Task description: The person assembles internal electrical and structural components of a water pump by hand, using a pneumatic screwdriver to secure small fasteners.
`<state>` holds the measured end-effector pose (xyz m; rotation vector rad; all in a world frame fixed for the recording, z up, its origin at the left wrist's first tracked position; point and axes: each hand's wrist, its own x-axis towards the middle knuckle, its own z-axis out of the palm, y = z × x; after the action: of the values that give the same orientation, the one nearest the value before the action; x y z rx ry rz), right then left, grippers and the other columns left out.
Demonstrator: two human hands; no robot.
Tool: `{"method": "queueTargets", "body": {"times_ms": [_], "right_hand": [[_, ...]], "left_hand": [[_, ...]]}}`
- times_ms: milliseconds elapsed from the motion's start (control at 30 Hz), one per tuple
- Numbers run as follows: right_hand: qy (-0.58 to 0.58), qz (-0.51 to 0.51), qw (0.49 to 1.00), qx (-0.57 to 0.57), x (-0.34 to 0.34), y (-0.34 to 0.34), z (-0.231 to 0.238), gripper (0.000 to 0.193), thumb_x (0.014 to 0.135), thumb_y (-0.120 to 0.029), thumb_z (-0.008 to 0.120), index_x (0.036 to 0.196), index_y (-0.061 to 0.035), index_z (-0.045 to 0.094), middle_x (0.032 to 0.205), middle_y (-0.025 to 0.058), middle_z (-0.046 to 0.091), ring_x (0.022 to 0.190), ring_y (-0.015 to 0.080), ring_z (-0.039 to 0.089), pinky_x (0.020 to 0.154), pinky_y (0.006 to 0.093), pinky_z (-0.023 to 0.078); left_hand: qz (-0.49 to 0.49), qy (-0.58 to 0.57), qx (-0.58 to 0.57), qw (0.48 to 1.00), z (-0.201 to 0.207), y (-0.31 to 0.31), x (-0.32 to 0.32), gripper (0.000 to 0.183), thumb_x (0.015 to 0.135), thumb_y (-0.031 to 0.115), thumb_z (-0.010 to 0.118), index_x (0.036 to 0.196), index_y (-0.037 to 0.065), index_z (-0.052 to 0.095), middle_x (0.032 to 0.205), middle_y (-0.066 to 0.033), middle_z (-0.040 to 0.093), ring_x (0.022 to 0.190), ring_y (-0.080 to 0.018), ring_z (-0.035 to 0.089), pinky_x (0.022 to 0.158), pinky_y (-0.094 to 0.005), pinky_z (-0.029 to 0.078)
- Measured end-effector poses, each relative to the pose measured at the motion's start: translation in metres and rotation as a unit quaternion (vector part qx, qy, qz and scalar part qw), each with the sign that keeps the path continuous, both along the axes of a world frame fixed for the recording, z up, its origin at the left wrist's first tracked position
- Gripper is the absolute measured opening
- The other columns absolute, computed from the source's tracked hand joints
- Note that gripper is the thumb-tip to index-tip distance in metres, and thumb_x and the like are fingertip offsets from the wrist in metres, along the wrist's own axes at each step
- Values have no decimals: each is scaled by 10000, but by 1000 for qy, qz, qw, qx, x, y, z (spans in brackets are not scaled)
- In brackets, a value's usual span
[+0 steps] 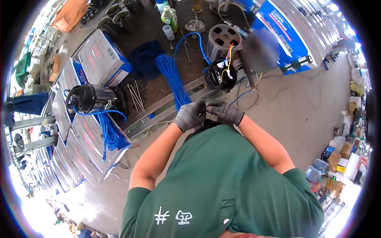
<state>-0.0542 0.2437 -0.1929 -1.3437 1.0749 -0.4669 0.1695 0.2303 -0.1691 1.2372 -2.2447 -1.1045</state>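
Observation:
Both hands wear grey work gloves and meet close to my body, just off the bench's near edge. The fingers of my left hand (192, 115) are bent into a pinch. Against them, my right hand (227, 112) has its fingers pressed together; anything small between them is hidden. Just beyond lies a black round housing (216, 80), its inside exposed, with red, yellow, blue and white wires leading to the steel motor body (216, 50). A blue cable coil (173, 81) lies left of it, its lead running up to the motor.
At left, an assembled pump (94, 99) with a blue cable rests on stacked cartons (85, 139). Metal rods (136, 96), a dark cloth (147, 59), a green-labelled bottle (167, 18), a cup (168, 32) and a dish of small parts (195, 25) occupy the bench. A large blue-white carton (283, 31) stands right.

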Motion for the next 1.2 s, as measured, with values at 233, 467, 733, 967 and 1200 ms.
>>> {"method": "queueTargets", "body": {"times_ms": [233,467,733,967,1200], "right_hand": [[41,9,985,-169,-13,3,-21,354,915,-333,724,1204,-128,703,1156,110,700,1054,299,649,938,395,511],[40,35,997,-52,-24,-3,-9,292,927,-288,702,1147,-98,724,1101,172,683,1042,333,655,941,398,519],[93,83,903,-412,-36,-12,-63,204,927,-242,616,1107,-187,693,956,96,646,939,279,655,823,412,545],[128,153,878,-434,-47,-11,-70,295,917,-202,542,1182,-228,668,1030,106,651,990,311,658,839,429,550],[92,197,865,-452,-46,-25,-115,308,915,-189,537,1194,-161,665,1044,131,659,994,329,662,840,434,546]], "left_hand": [[81,86,-22,993,4,9,-10,414,778,105,787,1146,30,611,1032,-186,646,931,-362,675,767,-439,556],[49,-61,-70,994,-3,9,-23,340,827,137,762,1111,13,620,988,-182,653,896,-362,665,791,-442,551],[5,-112,0,994,14,2,-40,381,871,142,741,1192,33,567,1026,-172,681,949,-361,677,814,-437,544],[-41,-172,17,984,21,-2,-51,426,864,112,739,1238,35,550,1080,-164,684,1011,-366,675,856,-438,540],[-63,-231,58,969,18,-10,-62,441,857,107,740,1254,34,563,1154,-156,695,1018,-339,686,857,-400,558]]}}
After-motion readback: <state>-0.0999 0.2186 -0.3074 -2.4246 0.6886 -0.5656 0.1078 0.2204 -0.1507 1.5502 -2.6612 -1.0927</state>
